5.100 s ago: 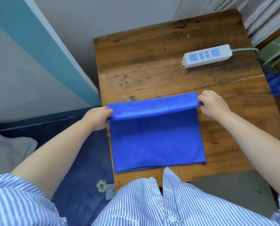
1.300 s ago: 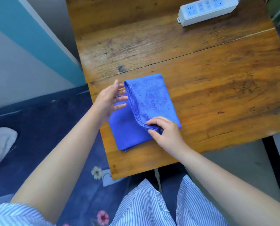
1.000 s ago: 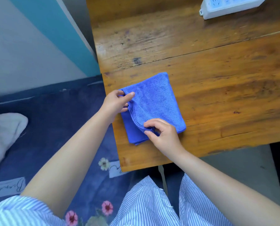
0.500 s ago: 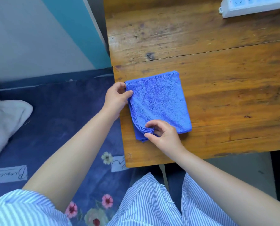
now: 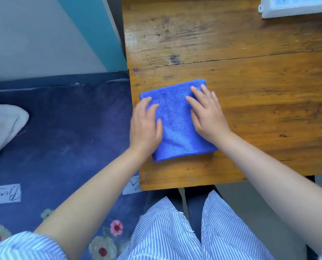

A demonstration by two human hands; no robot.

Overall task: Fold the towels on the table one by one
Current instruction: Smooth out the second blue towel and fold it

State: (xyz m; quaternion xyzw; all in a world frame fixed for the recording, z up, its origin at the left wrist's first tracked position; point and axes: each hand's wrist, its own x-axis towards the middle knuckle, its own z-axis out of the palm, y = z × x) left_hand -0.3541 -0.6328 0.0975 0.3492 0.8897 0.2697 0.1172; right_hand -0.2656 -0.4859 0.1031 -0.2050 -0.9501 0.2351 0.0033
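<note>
A blue towel (image 5: 177, 119) lies folded into a small square near the left front corner of the wooden table (image 5: 250, 91). My left hand (image 5: 145, 126) lies flat on the towel's left side, fingers straight and spread, partly over the table's left edge. My right hand (image 5: 207, 113) presses flat on the towel's right side, fingertips near its far right corner. Neither hand grips the cloth.
A white power strip (image 5: 295, 4) sits at the table's far right, cut off by the frame. Left of the table is a dark blue floral bedspread (image 5: 62, 137) with a white cloth (image 5: 2, 126) on it. A teal and grey wall (image 5: 43, 34) rises behind.
Both hands let go of the towel's left edge corners and now lie flat on top of the folded square. The view shifted slightly, the table moving right.
</note>
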